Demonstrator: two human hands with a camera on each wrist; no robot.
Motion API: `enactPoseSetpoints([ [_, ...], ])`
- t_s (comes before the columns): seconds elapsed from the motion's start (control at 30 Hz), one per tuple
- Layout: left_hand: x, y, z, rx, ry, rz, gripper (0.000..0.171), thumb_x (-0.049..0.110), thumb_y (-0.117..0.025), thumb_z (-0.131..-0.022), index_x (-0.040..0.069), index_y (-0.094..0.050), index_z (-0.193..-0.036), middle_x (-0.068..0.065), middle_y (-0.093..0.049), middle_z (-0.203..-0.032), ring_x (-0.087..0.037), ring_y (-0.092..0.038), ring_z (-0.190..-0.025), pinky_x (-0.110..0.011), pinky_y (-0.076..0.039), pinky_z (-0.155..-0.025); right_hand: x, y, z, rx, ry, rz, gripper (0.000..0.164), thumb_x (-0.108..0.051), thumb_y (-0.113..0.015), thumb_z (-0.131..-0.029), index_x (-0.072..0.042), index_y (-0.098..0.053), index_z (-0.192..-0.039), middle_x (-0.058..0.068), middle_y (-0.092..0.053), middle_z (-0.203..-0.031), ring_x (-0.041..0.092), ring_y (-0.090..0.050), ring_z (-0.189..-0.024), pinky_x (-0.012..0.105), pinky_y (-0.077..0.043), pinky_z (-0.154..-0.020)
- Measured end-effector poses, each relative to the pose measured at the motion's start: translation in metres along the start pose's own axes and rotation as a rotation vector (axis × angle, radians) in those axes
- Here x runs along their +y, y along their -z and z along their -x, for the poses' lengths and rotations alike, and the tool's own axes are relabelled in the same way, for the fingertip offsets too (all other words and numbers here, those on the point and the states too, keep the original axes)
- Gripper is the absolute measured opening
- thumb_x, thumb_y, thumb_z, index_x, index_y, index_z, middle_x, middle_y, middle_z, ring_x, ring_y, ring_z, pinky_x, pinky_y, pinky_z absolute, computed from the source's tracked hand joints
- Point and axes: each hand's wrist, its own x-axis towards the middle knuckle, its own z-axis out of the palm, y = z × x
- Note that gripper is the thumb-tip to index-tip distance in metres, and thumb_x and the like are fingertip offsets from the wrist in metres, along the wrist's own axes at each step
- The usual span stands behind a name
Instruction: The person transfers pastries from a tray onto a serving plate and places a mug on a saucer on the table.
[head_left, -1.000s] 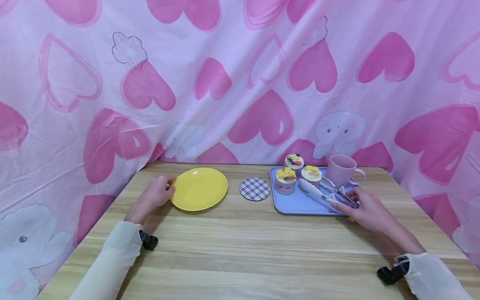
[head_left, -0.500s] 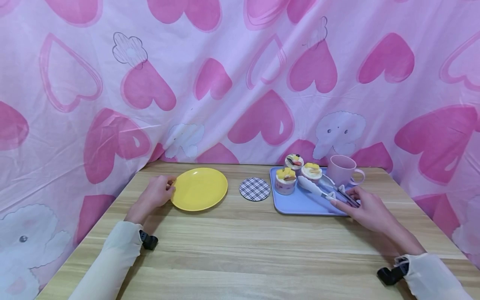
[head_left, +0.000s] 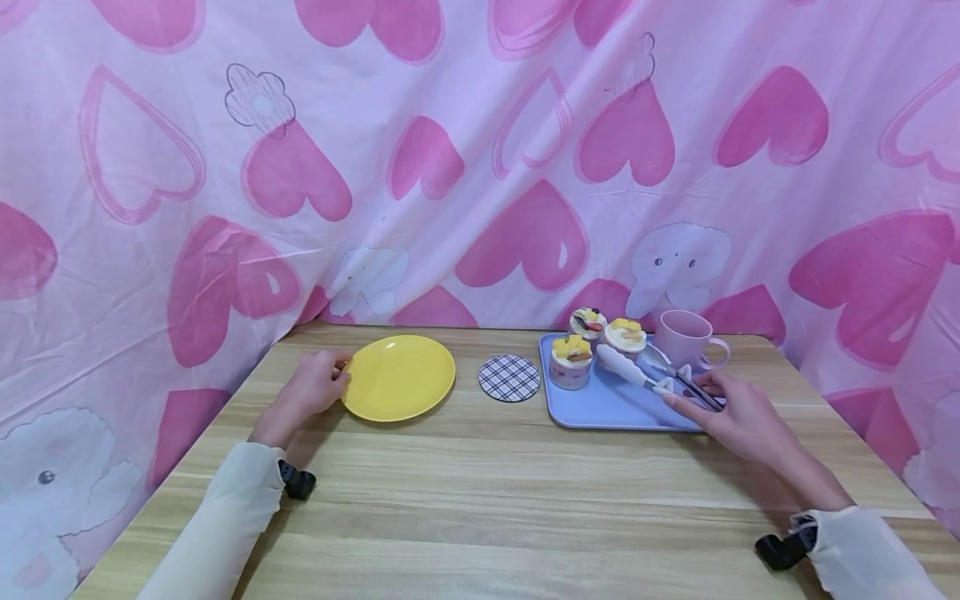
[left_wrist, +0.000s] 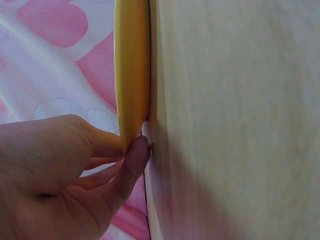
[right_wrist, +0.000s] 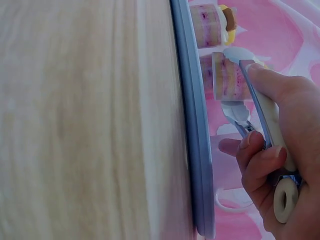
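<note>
On the left, my left hand pinches the near-left rim of a yellow plate lying on the table; the left wrist view has thumb and fingers at the plate edge. My right hand grips white-tipped metal tongs over a light blue tray. Between the tongs' tips is a small cake cup topped with cream and yellow fruit. From the right wrist, this cup shows its base off the tray. Two more cake cups stand at the tray's left, one front, one behind.
A pink mug stands at the tray's back right, close beyond the tongs. Between plate and tray lies a round checked coaster. Behind the wooden table hangs a pink heart-print cloth.
The tongs have closed in on the cake cup, and it has risen slightly off the tray with the right hand. The left hand and the plate have stayed put.
</note>
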Motion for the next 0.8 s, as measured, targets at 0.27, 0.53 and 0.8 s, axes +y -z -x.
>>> enactPoseSetpoints([
  [0.27, 0.001, 0.000, 0.001, -0.001, -0.004, 0.002, 0.026, 0.001, -0.063, -0.101, -0.006, -0.069, -0.125, -0.025, -0.073, -0.115, -0.032, -0.068, -0.097, -0.043, -0.068, -0.086, -0.004, 0.002, 0.001, 0.046, 0.020, -0.010, 0.077, -0.062, -0.076, -0.094, 0.001, -0.064, -0.136, 0.030, -0.072, -0.127, 0.040, -0.066, -0.108, 0.051, -0.057, -0.086],
  [0.53, 0.000, 0.000, 0.002, -0.005, 0.004, -0.006, 0.031, 0.001, -0.063, -0.102, -0.007, -0.067, -0.131, -0.028, -0.072, -0.122, -0.034, -0.069, -0.101, -0.048, -0.067, -0.092, -0.011, 0.006, 0.001, 0.068, 0.014, -0.019, 0.082, -0.062, -0.078, -0.093, 0.004, -0.063, -0.139, 0.029, -0.071, -0.127, 0.037, -0.064, -0.104, 0.032, -0.055, -0.079],
  [0.8, 0.002, 0.001, 0.001, -0.017, 0.018, -0.014, 0.041, 0.001, -0.063, -0.102, -0.010, -0.062, -0.141, -0.034, -0.069, -0.131, -0.037, -0.070, -0.107, -0.052, -0.065, -0.097, -0.016, 0.009, 0.001, 0.126, 0.035, -0.041, 0.079, -0.058, -0.082, -0.092, 0.005, -0.064, -0.137, 0.032, -0.070, -0.132, 0.045, -0.065, -0.116, 0.063, -0.055, -0.094],
])
